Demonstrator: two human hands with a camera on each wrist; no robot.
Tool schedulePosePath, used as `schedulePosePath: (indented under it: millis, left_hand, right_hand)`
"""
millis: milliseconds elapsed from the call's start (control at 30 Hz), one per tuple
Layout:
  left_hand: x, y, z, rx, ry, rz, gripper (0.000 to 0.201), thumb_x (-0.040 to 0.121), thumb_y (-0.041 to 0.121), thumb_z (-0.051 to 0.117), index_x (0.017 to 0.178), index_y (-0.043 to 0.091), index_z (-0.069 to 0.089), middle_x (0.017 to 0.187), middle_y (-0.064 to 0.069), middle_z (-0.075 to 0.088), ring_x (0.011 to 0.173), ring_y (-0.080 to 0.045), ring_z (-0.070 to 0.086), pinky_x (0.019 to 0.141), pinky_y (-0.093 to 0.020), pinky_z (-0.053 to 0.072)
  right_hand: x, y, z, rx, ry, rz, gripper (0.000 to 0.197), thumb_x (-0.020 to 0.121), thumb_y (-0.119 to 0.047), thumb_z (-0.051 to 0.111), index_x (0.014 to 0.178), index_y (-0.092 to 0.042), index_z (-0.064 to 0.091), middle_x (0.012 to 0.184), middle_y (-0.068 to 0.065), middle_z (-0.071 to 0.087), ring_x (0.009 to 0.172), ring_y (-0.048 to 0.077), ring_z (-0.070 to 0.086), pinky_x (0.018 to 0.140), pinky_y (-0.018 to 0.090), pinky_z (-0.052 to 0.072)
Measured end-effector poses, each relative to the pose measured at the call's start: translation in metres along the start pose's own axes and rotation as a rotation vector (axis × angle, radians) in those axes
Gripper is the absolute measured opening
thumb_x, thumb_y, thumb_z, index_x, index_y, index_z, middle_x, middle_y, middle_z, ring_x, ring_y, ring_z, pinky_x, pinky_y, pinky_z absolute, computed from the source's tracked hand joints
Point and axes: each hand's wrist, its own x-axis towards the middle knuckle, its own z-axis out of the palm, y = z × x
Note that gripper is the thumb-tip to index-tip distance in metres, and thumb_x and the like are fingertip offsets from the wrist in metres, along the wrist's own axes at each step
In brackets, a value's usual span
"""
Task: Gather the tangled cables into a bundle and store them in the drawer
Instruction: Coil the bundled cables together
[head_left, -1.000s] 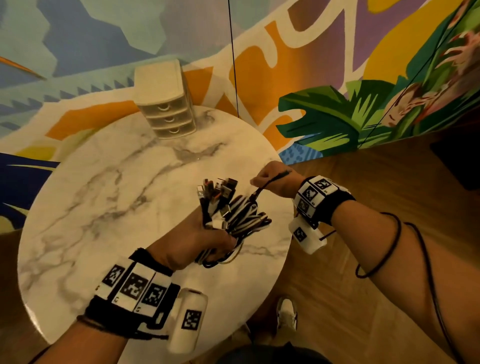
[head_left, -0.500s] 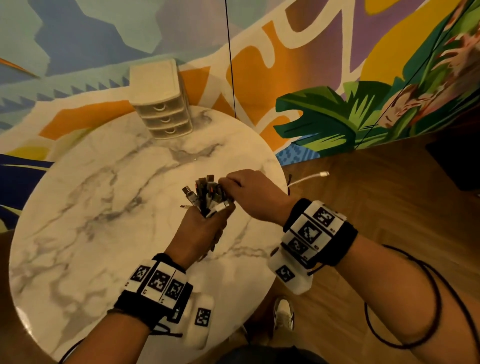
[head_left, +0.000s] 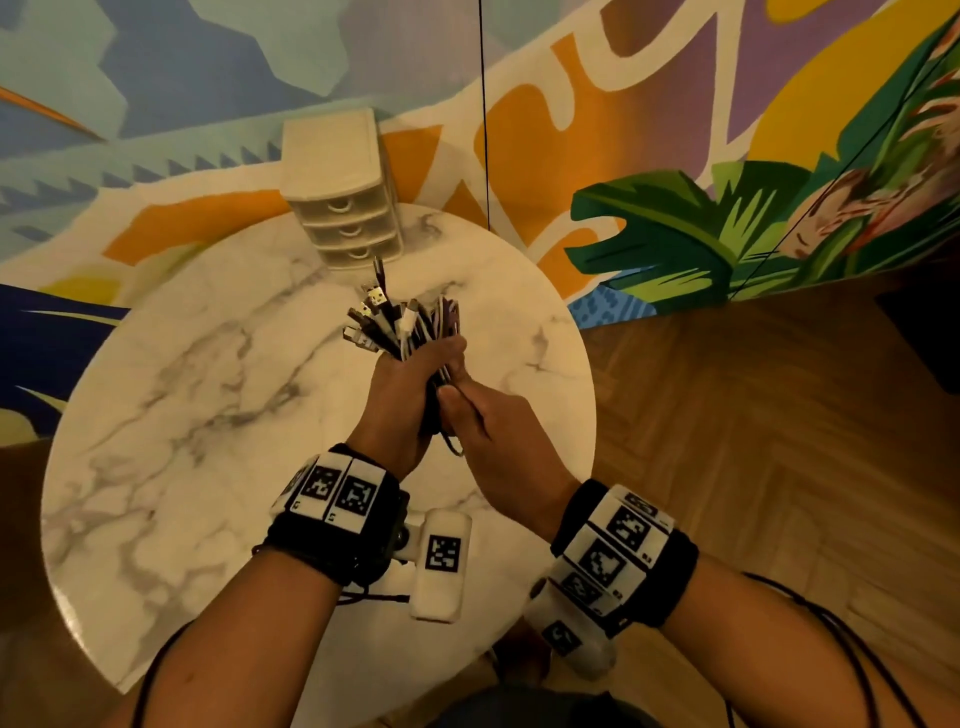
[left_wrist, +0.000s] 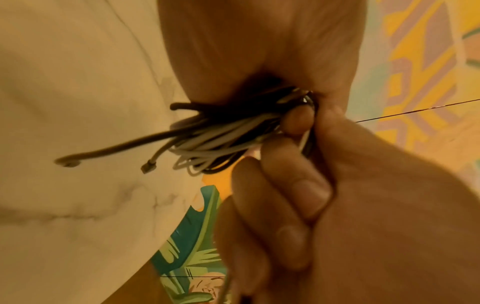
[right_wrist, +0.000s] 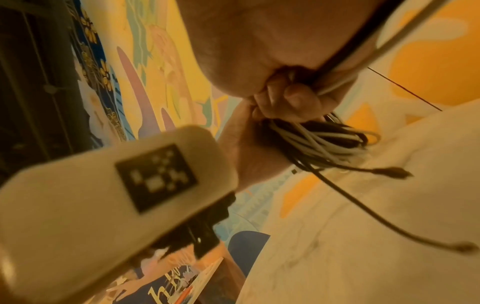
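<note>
We've got the bundle of black & white cables (head_left: 402, 332) fisted in our left hand (head_left: 402, 400) above the round marble desk (head_left: 171, 395), right hand (head_left: 491, 441) pinching its lower strands. Risk: loose plug ends snag or spill w/ a slack grip. One bundle, one cream three-drawer unit (head_left: 340, 187), all shut.

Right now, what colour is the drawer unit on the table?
Cream-white, all three drawers alike; the drawer unit shows best in the head view.
</note>
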Motion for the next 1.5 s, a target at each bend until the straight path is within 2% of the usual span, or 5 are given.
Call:
schedulePosePath:
  millis: [333, 633, 967, 1167, 1500]
  left_hand:
    - [0.000, 0.036, -0.002, -0.419, -0.353, 0.052, 0.047, 0.073, 0.012, 0.049, 0.118, -0.001, 0.052, 0.056, 0.004, 0.034, 0.047, -0.008, 0.033, 0.055, -0.023, 0.040]
    - [-0.025, 0.023, -0.017, -0.258, -0.799, -0.077, 0.058, 0.071, 0.016, 0.062, 0.124, -0.006, 0.050, 0.055, -0.001, 0.031, 0.042, -0.011, 0.029, 0.051, -0.026, 0.037]
    - [-0.041, 0.023, -0.035, 0.170, -0.686, -0.066, 0.014, 0.060, 0.015, 0.070, 0.072, 0.010, 0.065, 0.049, -0.005, 0.044, 0.037, -0.016, 0.033, 0.046, -0.022, 0.032]
    - [-0.040, 0.010, -0.027, 0.480, -0.418, -0.003, 0.049, 0.058, 0.017, 0.068, 0.103, 0.037, 0.063, 0.069, -0.034, 0.053, 0.054, -0.032, 0.046, 0.057, -0.046, 0.041]
    - [-0.037, -0.008, -0.005, 0.270, -0.019, 0.072, 0.020, 0.083, 0.002, 0.059, 0.064, 0.010, 0.059, 0.058, -0.014, 0.053, 0.045, -0.022, 0.051, 0.047, -0.027, 0.045]
  right_hand:
    - [-0.030, 0.064, 0.019, 0.032, -0.165, 0.221, 0.059, 0.094, -0.060, 0.028, 0.054, -0.017, 0.036, 0.051, -0.003, 0.035, 0.050, 0.012, 0.030, 0.057, 0.036, 0.031]
    - [0.023, 0.094, -0.008, -0.005, -0.307, 0.468, 0.030, 0.092, 0.000, 0.048, 0.063, 0.002, 0.054, 0.067, 0.023, 0.051, 0.062, 0.029, 0.043, 0.066, 0.032, 0.039]
    - [0.061, 0.084, -0.063, -0.227, -0.413, 0.370, 0.055, 0.094, -0.036, 0.053, 0.048, -0.018, 0.031, 0.041, -0.006, 0.028, 0.038, 0.009, 0.021, 0.048, 0.027, 0.021]
    - [0.065, 0.044, -0.075, -0.417, -0.464, 0.252, 0.054, 0.098, -0.040, 0.044, 0.051, -0.014, 0.035, 0.049, -0.002, 0.034, 0.045, 0.013, 0.029, 0.048, 0.024, 0.026]
    - [0.034, 0.012, -0.042, 0.401, -0.123, 0.561, 0.029, 0.099, -0.016, 0.035, 0.079, -0.007, 0.054, 0.058, 0.001, 0.042, 0.052, 0.016, 0.039, 0.052, 0.028, 0.041]
